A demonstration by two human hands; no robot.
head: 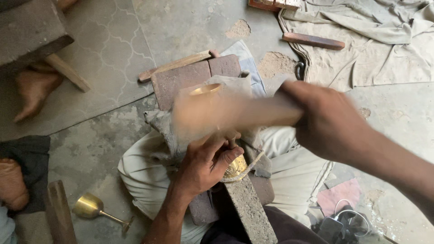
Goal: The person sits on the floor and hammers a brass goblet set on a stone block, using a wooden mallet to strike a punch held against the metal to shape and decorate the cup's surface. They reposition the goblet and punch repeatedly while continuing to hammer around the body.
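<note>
brass is what you have under your left hand (205,165): a small embossed brass piece (235,168) sits on the end of a long rough stone block (248,210) that runs down between your legs. your left fingers (222,159) are curled close around its upper side, holding it against the block, with a pale cord (253,166) looping just beside it.

your right hand (327,124) is closed tight around the handle of a wooden mallet (212,113), whose head is a wide blur above the brass piece; how near it is to the metal you cannot tell from the blur. just behind the blurred head a brass ring-shaped rim (205,89) shows on a grey cloth (235,83).

that cloth lies over reddish-brown bricks (194,77) on the floor, and a wooden stick (176,65) lies along their far edge. your knees in pale trousers (144,174) spread to either side of the block.

farther out, a brass goblet (97,208) lies tipped on its side on the concrete floor (99,144) at your left, next to an upright wooden piece (58,212). a bare foot (34,88) of another person rests at the upper left, under a grey slab (29,29). at the upper right a rumpled beige sheet (375,43) covers the floor with a brown wooden bar (313,41) at its edge, and at the lower right a pink cloth (339,194) lies beside a dark charger with white cable (343,219).
</note>
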